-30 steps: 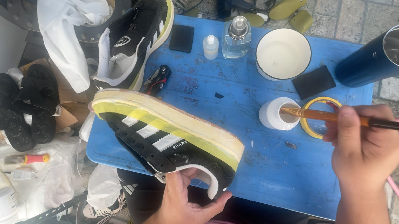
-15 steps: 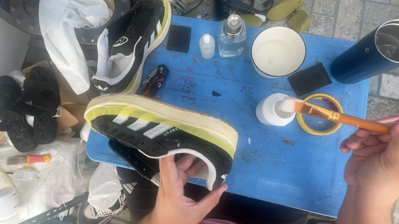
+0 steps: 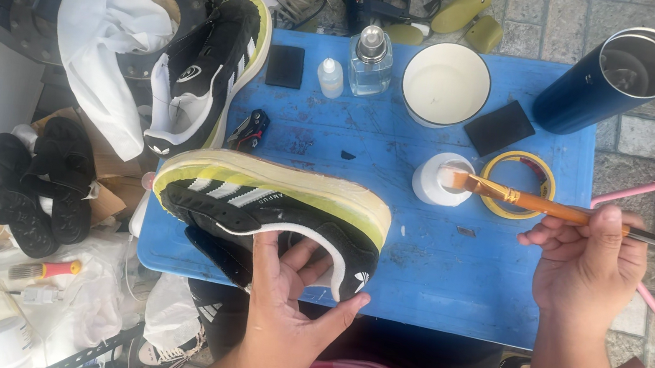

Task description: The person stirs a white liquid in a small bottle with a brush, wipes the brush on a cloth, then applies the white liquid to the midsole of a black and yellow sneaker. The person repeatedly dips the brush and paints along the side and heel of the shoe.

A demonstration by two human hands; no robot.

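My left hand [image 3: 291,297] grips a black sneaker with white stripes [image 3: 273,211], its fingers inside the opening, holding it on its side over the near edge of the blue table [image 3: 387,242]. The yellowish sole faces up and away. My right hand [image 3: 587,260] holds an orange-handled paintbrush [image 3: 528,200]; the bristles touch a small white jar [image 3: 442,180] next to a yellow tape roll [image 3: 523,184].
A second black sneaker [image 3: 208,67] lies at the table's far left corner. A white bowl [image 3: 445,83], clear bottle [image 3: 369,61], small white bottle [image 3: 330,77], two black sponges and a dark blue tumbler [image 3: 607,77] stand at the back. Black sandals [image 3: 33,179] lie left.
The sneaker has shifted slightly right and closer in my left hand. My right hand moved right and down, bringing the brush tip from the tape roll onto the white jar.
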